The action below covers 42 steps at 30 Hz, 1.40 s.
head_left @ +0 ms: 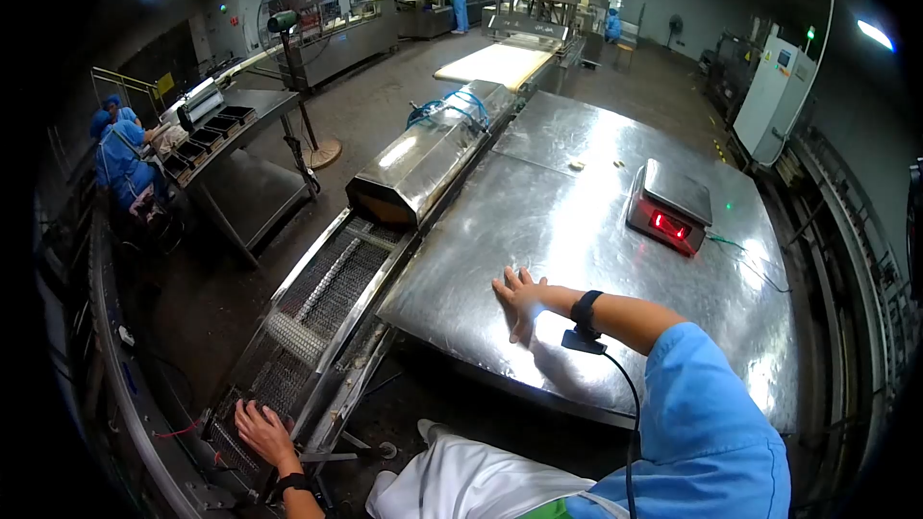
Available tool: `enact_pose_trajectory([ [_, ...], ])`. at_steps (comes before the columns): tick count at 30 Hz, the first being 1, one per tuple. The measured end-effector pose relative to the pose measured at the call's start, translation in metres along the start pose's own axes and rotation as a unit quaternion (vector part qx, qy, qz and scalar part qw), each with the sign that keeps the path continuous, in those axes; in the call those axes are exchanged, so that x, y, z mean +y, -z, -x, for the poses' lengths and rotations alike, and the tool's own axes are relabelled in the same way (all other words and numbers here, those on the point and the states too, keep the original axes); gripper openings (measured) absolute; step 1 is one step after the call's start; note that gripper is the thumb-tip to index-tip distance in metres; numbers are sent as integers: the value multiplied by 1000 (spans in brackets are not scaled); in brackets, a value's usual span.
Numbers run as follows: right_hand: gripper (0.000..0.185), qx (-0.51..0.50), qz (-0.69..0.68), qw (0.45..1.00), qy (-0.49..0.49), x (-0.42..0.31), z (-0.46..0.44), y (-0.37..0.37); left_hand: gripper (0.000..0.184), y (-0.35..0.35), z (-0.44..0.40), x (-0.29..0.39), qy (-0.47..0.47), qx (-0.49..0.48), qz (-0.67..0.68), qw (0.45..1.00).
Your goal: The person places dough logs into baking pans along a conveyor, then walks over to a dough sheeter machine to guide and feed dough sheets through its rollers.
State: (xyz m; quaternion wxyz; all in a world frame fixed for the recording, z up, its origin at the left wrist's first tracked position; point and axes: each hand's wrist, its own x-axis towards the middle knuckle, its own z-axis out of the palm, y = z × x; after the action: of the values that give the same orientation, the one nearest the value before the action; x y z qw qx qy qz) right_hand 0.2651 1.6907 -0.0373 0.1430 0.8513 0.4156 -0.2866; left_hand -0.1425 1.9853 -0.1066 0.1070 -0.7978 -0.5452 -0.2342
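Nearest the camera are our blue sleeve (711, 413) and white apron (481, 481), beside the edge of a large steel counter (461, 274). Our right hand (522, 300) rests on that counter near its front left corner, palm down, fingers spread apart and holding nothing. A black wristband (585, 309) circles our right wrist, and a small black device with a cable (582, 341) hangs just beside it.

Our left hand (265, 432) lies at the near end of the mesh conveyor (322, 288), fingers slightly apart and curved over it. The conveyor runs alongside the counter and into a metal hood (423, 154); its opening is dark, so we cannot tell what is inside. Blue hoses (466, 101) lie over the hood's far end.

On our counter we see a scale (677, 187) with a red lit display (669, 225), well apart from our right hand, and small pale pieces (577, 165) to its left.

Off to the left, a row of black trays (207, 137) sits on a side counter (269, 101); their contents are too dark and small to tell. Two people in blue (125, 159) are near them. Beyond the hood, a pale wide belt (495, 62) leads to a machine.
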Motion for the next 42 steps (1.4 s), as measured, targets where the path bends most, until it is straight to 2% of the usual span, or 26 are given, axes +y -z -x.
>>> enact_pose_trajectory([
  [8, 118, 11, 2, 1000, -1, -1, -5, -8, 21, 6, -2, 2, 63, 1, -6, 998],
  [10, 117, 65, -39, 996, -50, -12, -2, -10, 20, 8, -3, 1, 92, -2, 15, 996],
  [13, 116, 63, -42, 996, -49, -14, -8, -8, 21, 3, -3, -1, 102, 8, 20, 995],
  [19, 115, 93, -53, 992, -68, -21, -21, -11, 21, 7, -3, 2, 80, 7, 6, 997],
  [26, 110, 61, -50, 995, -60, -13, -21, 0, 22, 6, 0, 3, 73, 1, -7, 997],
  [30, 103, 63, -59, 996, -4, 12, -18, 1, 22, 6, -4, 1, 75, 6, 0, 997],
  [32, 105, 78, -81, 991, -75, 32, -15, -8, 22, 6, -2, 1, 75, 7, 4, 997],
  [33, 105, 83, -98, 989, -75, 47, -10, -11, 22, 6, -2, 1, 75, 8, 3, 997],
  [35, 105, 208, -107, 960, -153, 79, -20, -49, 22, 3, -2, 0, 75, 10, 4, 997],
  [37, 114, 143, -37, 967, -207, 134, -45, -91, 21, -2, -2, -3, 72, 14, 2, 997],
  [38, 114, 144, -37, 967, -207, 129, -18, -87, 21, -1, -2, -3, 72, 15, 2, 997],
  [41, 122, 93, -112, 953, -265, 151, 44, -91, 21, -1, 0, -2, 70, 16, 2, 997],
  [42, 127, 62, -119, 960, -245, 159, 59, -88, 21, 1, 0, -1, 63, 17, 7, 998],
])
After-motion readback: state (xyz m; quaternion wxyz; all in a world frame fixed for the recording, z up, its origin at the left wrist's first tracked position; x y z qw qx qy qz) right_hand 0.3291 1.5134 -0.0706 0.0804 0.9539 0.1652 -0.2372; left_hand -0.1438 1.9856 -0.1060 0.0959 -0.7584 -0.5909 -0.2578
